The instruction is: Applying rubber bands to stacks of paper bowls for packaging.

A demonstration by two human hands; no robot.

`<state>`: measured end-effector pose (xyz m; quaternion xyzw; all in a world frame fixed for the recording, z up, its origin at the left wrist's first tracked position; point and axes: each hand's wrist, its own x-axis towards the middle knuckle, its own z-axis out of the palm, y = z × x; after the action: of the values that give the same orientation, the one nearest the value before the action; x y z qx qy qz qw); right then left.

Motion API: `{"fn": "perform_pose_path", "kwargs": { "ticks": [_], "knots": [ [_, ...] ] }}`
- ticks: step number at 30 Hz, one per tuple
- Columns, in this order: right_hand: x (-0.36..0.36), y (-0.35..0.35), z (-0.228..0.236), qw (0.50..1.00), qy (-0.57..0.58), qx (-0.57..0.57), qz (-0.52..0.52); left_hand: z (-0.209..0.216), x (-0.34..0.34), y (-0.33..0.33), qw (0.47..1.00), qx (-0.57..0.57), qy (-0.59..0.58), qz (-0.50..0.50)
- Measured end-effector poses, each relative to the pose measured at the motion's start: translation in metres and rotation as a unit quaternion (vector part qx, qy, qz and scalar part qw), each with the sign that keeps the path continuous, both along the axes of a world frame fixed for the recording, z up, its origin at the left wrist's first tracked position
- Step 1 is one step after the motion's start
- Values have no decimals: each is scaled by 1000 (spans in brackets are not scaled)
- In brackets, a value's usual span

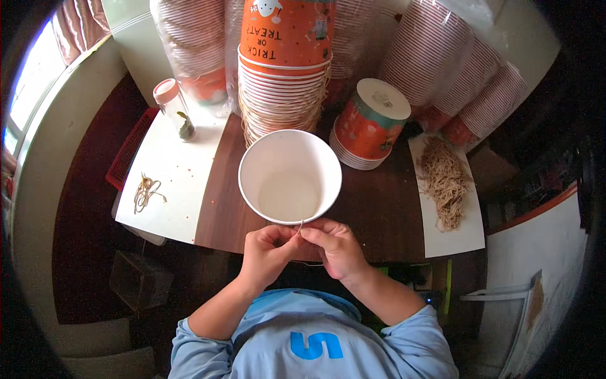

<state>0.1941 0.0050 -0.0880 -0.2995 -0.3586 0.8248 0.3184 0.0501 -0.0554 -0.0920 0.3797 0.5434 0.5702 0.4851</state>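
A white-lined paper bucket (252, 165) stands mouth up on the dark brown table in front of me. At its near rim, my left hand (267, 254) is closed in a pinch on a thin tan cord (301, 225). My right hand (341, 249) pinches the same cord, thumb and fingertips close to the left ones. A short end of cord sticks up between the fingers against the rim. How it joins the bucket is hidden by my hands.
Behind the bucket rises a tall stack of orange buckets (287, 38), with a shorter upturned stack (369, 123) to its right. Plastic-wrapped stacks (429, 50) line the back. A cord pile (445, 183) lies right; loose cords (148, 192) and a clear jar (175, 112) are left.
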Motion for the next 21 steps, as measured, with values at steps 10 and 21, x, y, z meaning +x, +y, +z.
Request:
{"fn": "perform_pose_path", "kwargs": {
  "ticks": [10,21],
  "knots": [
    [-2,1,-9,994,36,-106,-2,12,3,-2,992,49,100,52],
    [-2,-6,-4,995,32,-87,-33,1,4,2,863,312,379,117]
  ]
}}
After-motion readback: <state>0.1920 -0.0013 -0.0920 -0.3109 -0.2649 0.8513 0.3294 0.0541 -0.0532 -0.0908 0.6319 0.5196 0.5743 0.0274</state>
